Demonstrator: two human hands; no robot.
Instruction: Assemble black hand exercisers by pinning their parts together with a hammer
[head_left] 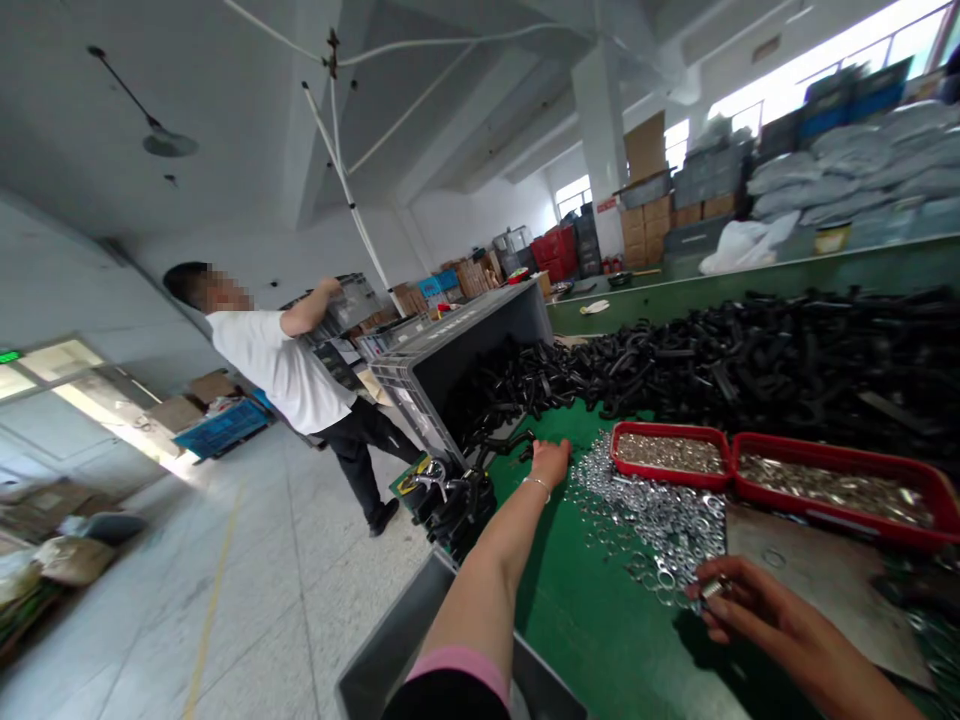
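My left hand (551, 462) reaches out over the green tabletop (577, 630) with its fingers curled. It appears closed on a curved black part (517, 442), though most of the fingers are hidden. Nearer to me, my right hand (739, 600) pinches a small shiny metal cylinder (714, 588) between thumb and fingers. Beside it lie many loose silver rings (667, 525), spread across the green surface. Two red trays, the left one (729, 482) and the right one (825, 522), stand behind the rings, filled with small metal pieces.
A large heap of black parts (750, 370) covers the back of the table, spilling from a tipped grey crate (427, 400). A metal plate (817, 570) lies at right. Below the table edge is a grey bin (390, 640). Another person (277, 370) stands at left, handling a crate.
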